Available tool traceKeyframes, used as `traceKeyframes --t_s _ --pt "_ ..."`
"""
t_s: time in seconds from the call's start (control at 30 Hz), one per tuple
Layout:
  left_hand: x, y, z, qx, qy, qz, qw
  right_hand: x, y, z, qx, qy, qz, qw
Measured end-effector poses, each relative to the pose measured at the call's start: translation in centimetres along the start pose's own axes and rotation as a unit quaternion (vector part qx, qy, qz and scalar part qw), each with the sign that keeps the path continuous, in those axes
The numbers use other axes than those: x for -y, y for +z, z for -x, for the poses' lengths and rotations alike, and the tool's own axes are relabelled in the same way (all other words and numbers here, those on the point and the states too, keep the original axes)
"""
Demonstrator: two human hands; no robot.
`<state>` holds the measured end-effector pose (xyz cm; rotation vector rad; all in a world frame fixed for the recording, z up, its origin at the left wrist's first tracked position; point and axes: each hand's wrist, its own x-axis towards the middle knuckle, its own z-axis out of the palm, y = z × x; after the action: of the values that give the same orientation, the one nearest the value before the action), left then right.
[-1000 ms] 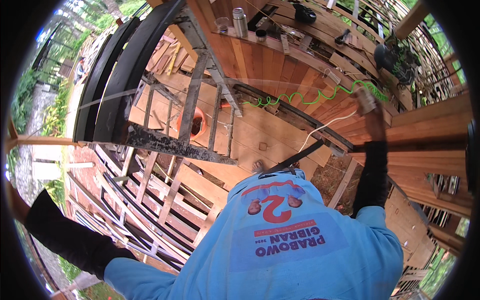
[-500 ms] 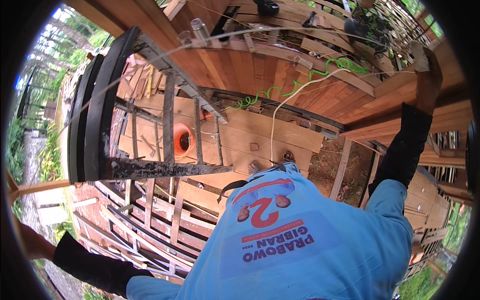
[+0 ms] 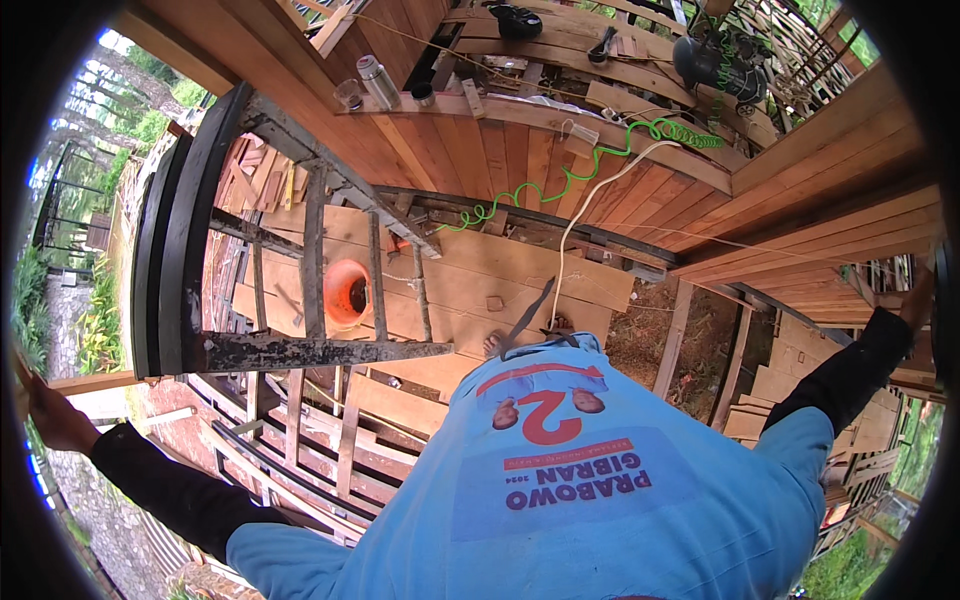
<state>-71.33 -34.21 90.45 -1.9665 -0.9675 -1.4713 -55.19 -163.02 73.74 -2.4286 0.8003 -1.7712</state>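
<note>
At the far left rim, my left hand (image 3: 62,418) reaches out beside a wooden rail (image 3: 95,383). Its fingers fade into the dark edge, so their grip is unclear. Over on the right, my right hand (image 3: 918,298) is stretched out by the wooden plank wall (image 3: 830,235). It is blurred and partly cut off by the rim, and nothing can be made out in it. Between my arms stands a black, paint-spattered ladder (image 3: 314,250). An orange bucket (image 3: 347,291) with something dark inside shows between its rungs.
A steel flask (image 3: 376,82), a clear cup (image 3: 348,95) and a dark cup (image 3: 423,95) stand on the plank wall's ledge. A green coiled hose (image 3: 560,190) and a pale cord (image 3: 600,190) hang over the wall. Below, wooden boards (image 3: 590,275) lie beside open joists.
My right hand has moved down and outward; the pale fuzzy thing it held no longer shows. My left hand has risen toward the rail. The string across the top is gone from there.
</note>
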Motion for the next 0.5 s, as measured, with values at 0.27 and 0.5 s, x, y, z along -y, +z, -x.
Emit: traceKeyframes --t_s 0.27,0.5 --pt "0.8 1.4 5.5 0.072 -0.069 -0.020 0.995 -15.7 2.8 -1.1 0.094 0.066 0.220 0.969" --pt "7.8 0.6 7.0 0.127 -0.112 -0.024 0.985 -17.5 8.9 1.7 0.167 -0.056 0.385 0.906"
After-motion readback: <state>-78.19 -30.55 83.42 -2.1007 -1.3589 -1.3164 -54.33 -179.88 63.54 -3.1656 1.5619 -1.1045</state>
